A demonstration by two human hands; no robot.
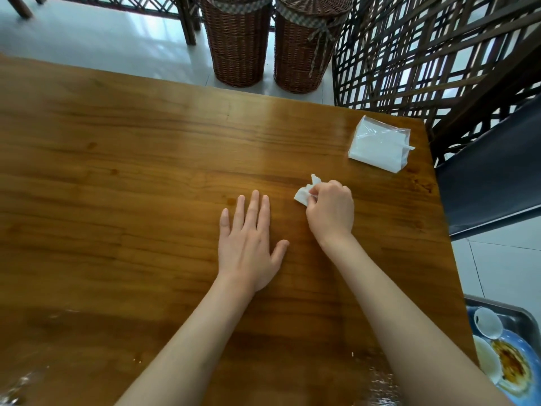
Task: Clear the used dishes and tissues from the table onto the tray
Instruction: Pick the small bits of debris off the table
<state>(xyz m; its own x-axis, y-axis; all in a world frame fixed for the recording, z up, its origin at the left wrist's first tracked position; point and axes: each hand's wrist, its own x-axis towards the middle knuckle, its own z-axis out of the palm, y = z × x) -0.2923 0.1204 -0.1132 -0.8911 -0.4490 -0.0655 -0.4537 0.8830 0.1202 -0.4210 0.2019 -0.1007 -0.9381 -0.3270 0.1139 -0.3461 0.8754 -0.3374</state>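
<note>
Two hands lie over the wooden desk (pixel 117 171). Right hand (pixel 330 212) has its grip curled round a crumpled white tissue (pixel 306 194), pressed to the desk near the tissue pack (pixel 379 145), on the pack's near-left side. Left hand (pixel 248 244) rests flat on the desk, fingers straight, grip slack and holding nothing, farther from the pack than the right. Well off from the pack, past the desk's near right corner, a metal tray (pixel 515 317) holds a stained blue plate (pixel 516 364) and two small white bowls (pixel 488 322).
</note>
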